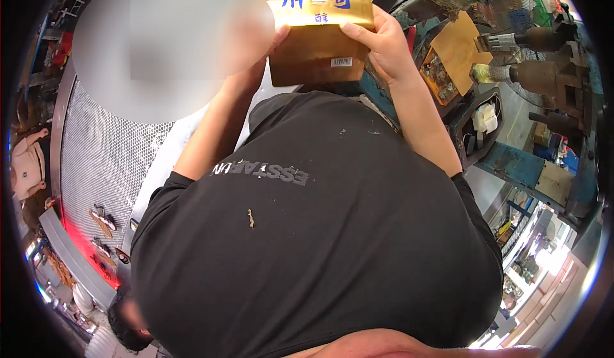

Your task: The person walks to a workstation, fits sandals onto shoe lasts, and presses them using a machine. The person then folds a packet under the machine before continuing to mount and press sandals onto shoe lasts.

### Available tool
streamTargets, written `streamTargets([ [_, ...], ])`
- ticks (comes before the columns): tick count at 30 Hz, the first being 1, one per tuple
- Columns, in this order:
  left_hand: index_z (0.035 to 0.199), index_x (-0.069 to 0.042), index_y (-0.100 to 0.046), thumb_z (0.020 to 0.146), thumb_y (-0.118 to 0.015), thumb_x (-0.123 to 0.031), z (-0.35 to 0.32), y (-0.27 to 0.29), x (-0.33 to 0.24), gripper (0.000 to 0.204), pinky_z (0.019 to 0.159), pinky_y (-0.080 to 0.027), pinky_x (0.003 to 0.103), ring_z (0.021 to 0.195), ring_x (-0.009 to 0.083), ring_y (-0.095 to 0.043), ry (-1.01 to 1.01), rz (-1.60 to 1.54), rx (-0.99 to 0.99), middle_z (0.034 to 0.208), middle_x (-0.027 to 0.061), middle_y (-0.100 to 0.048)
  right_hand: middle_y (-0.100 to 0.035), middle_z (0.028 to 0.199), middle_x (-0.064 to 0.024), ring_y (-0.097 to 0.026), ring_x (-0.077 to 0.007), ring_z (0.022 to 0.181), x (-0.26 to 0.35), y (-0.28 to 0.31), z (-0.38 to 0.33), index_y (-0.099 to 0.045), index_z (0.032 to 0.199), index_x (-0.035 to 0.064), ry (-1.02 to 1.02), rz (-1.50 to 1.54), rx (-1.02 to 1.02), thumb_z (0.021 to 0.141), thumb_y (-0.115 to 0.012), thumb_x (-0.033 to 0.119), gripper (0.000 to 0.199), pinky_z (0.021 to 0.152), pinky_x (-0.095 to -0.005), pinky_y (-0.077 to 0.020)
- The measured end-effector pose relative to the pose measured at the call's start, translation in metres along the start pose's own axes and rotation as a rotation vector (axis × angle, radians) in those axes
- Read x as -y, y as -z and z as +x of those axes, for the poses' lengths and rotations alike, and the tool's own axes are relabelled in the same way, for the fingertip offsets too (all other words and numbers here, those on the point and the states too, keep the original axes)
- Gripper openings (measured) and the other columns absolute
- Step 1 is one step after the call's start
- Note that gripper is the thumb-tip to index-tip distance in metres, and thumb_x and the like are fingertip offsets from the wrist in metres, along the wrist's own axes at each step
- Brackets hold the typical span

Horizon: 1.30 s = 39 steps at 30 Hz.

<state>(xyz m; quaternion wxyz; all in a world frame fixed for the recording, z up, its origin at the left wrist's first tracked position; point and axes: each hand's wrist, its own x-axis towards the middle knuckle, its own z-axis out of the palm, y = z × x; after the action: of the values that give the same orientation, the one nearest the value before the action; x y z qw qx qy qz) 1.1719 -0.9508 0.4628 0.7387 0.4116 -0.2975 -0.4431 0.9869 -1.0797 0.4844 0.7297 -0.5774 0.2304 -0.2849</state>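
I note tan flat paper bag with blue print (320,32) raised ahead of chest, long axis upright. Left hand (272,41) pinches left edge, right hand (380,41) clamps right edge, thumb across front. Both equally near; black T-shirt (320,230) below.

Counts of the things we see

We count one gold paper bag (320,32), held by two hands: one left hand (272,45) and one right hand (377,41). We count one more brown envelope (457,54) at the right side, two metal cylinders (511,41) on the machine there, one small white container (485,117), and one perforated metal sheet (96,160).
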Motion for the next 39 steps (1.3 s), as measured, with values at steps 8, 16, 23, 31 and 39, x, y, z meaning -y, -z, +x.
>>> streamTargets([
  [8,0.145,-0.002,-0.023,0.083,-0.063,0.005,-0.008,-0.001,-0.014,0.074,0.088,-0.049,0.029,0.096,0.0171,-0.063,-0.135,0.126,0.076,0.102,0.0154,-0.066,-0.064,0.111,-0.0103,-0.060,-0.0142,0.101,0.016,-0.006,-0.014,-0.054,0.117,-0.0023,0.087,-0.020,-0.028,0.083,-0.069,0.004,0.038,0.091,-0.0286,-0.0468],
  [16,0.145,0.000,-0.020,0.082,-0.065,0.003,-0.010,-0.008,-0.022,0.078,0.091,-0.048,0.033,0.099,0.0200,-0.062,-0.098,0.009,0.106,0.105,0.0168,-0.064,-0.063,0.112,-0.0092,-0.059,-0.0144,0.103,0.026,-0.010,-0.018,-0.052,0.120,-0.0008,0.138,-0.059,0.022,0.085,-0.066,0.004,0.037,0.092,-0.0289,-0.0458],
  [23,0.113,0.004,-0.059,0.087,-0.065,-0.008,-0.014,-0.005,-0.019,0.029,0.088,-0.049,0.029,0.098,0.0145,-0.061,0.207,-0.066,0.138,0.109,0.0110,-0.064,-0.062,0.113,-0.0082,-0.058,-0.0137,0.106,0.030,-0.022,-0.017,-0.050,0.122,-0.0010,0.105,0.001,0.006,0.084,-0.067,0.004,0.041,0.093,-0.0282,-0.0449],
  [31,0.143,0.001,-0.022,0.086,-0.063,0.002,-0.012,-0.025,-0.026,0.070,0.078,-0.055,0.029,0.092,0.0189,-0.066,-0.057,0.092,0.083,0.104,0.0165,-0.066,-0.061,0.113,-0.0116,-0.057,-0.0154,0.107,0.026,-0.016,-0.016,-0.031,0.137,-0.0024,0.180,0.007,-0.012,0.082,-0.066,-0.003,0.064,0.095,-0.0293,-0.0445],
  [39,0.138,-0.013,-0.044,0.058,-0.084,-0.019,0.000,-0.013,-0.026,0.090,0.101,-0.039,0.047,0.131,0.0390,-0.033,-0.482,1.126,0.017,0.138,0.0212,-0.032,-0.051,0.131,-0.0107,-0.051,-0.0203,0.118,0.036,-0.011,-0.018,-0.021,0.146,0.0039,0.307,-0.363,-0.050,0.072,-0.070,-0.003,0.089,0.100,-0.0357,-0.0410],
])
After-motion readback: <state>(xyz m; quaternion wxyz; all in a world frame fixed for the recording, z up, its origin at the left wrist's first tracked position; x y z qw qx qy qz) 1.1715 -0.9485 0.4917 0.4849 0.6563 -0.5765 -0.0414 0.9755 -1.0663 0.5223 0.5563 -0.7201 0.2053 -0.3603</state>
